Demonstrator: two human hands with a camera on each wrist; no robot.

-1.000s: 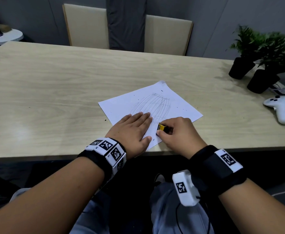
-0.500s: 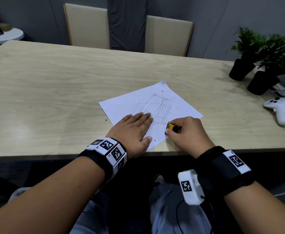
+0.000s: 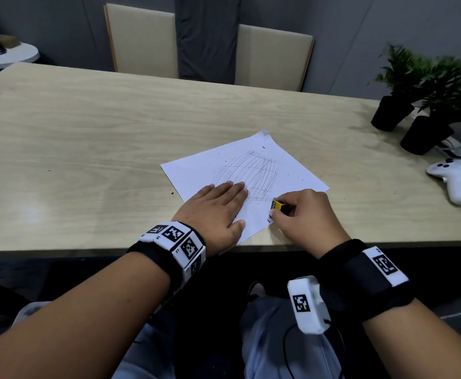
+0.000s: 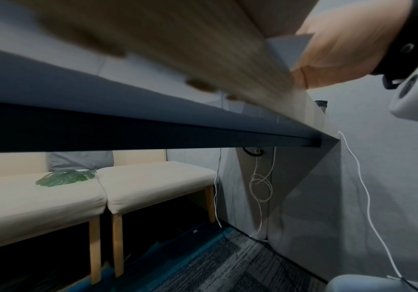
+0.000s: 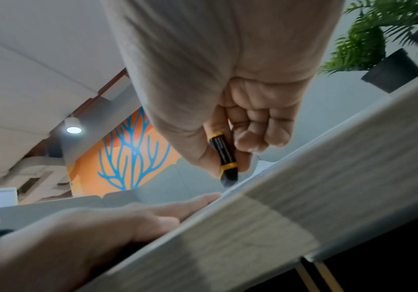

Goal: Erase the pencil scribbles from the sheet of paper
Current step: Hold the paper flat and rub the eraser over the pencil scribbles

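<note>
A white sheet of paper [image 3: 196, 173] lies turned at an angle near the table's front edge, with grey pencil scribbles [image 3: 254, 173] across its middle. My left hand [image 3: 218, 209] lies flat on the sheet's near left part, fingers straight. My right hand [image 3: 303, 212] pinches a yellow-and-black eraser [image 3: 277, 205] between thumb and fingers, its tip on the paper just below the scribbles. In the right wrist view the eraser [image 5: 224, 160] points down at the sheet, and the left hand [image 5: 118, 223] shows flat beside it.
A wooden table [image 3: 87, 149] holds two potted plants [image 3: 426, 97] at the far right and a white game controller [image 3: 452, 177] near them. Two beige chairs [image 3: 144, 39] stand behind the table. Small dark eraser crumbs dot the paper.
My right hand has slid the eraser to the right along the sheet's near edge. The left hand has stayed flat in place.
</note>
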